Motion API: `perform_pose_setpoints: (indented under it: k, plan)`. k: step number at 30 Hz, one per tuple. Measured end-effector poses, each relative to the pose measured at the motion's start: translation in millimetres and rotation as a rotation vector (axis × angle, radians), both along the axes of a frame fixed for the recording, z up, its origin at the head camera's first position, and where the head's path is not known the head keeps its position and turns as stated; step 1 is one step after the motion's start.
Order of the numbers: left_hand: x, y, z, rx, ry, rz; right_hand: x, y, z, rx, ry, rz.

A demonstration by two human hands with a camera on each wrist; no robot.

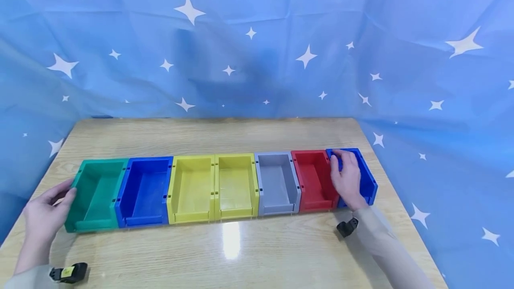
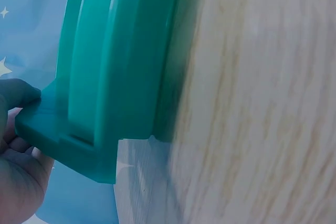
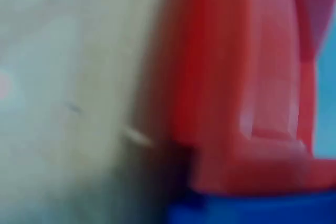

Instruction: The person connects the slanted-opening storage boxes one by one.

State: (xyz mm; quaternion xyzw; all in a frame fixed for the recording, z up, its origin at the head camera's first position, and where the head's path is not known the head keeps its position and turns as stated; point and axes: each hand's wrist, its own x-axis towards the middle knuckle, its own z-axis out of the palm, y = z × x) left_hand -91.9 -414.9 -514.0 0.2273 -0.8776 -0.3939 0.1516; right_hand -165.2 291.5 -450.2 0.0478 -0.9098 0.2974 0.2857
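A row of plastic bins runs across the table. My left hand [image 1: 45,215] is at the left end and pinches the outer side wall of the green bin [image 1: 96,195]; in the left wrist view the thumb lies over its rim, with the other fingers beneath. At the right end my right hand [image 1: 348,177] is over the blue bin [image 1: 368,186], its fingers bent near the wall beside the red bin [image 1: 315,182]. Whether those fingers grip that wall is hidden. The right wrist view is blurred and shows the red bin's front [image 3: 262,103] above a strip of blue.
Between the ends stand another blue bin [image 1: 148,191], two yellow bins [image 1: 194,186] [image 1: 237,182] and a grey bin [image 1: 278,186], side by side. The wooden table [image 1: 168,258] meets a blue star-patterned curtain [image 1: 241,48] behind and on the sides.
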Motion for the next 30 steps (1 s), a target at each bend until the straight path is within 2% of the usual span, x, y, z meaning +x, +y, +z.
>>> perform_pose_setpoints:
  k: [2,4,8,10,12,16,19,23,30]
  plan:
    - [2.3,6.2,8.6,0.052,0.037,-0.042,-1.7,13.0,4.8,-0.018,-0.005,-0.062]
    - [4.6,11.6,14.7,0.1,0.062,-0.068,-2.3,29.5,10.1,-0.005,-0.05,-0.149]
    - [5.3,15.1,17.1,0.072,0.046,-0.037,3.8,57.2,16.2,0.015,-0.211,-0.256]
    - [4.7,15.9,17.6,0.039,0.034,-0.011,8.0,64.8,16.6,0.026,-0.273,-0.26]
    - [4.8,18.1,20.8,0.031,0.038,-0.007,10.4,69.8,16.0,0.033,-0.292,-0.245]
    - [6.7,28.1,39.1,0.079,0.033,-0.062,7.7,74.9,15.7,0.05,-0.284,-0.238]
    - [4.8,31.4,46.2,0.125,0.029,-0.108,1.1,77.2,17.0,0.049,-0.285,-0.244]
    - [-5.9,28.1,43.2,0.144,0.018,-0.118,-10.7,80.3,18.1,0.03,-0.307,-0.225]
    - [-38.3,11.4,25.3,0.107,-0.023,-0.137,-34.5,85.5,17.6,-0.009,-0.364,-0.182]
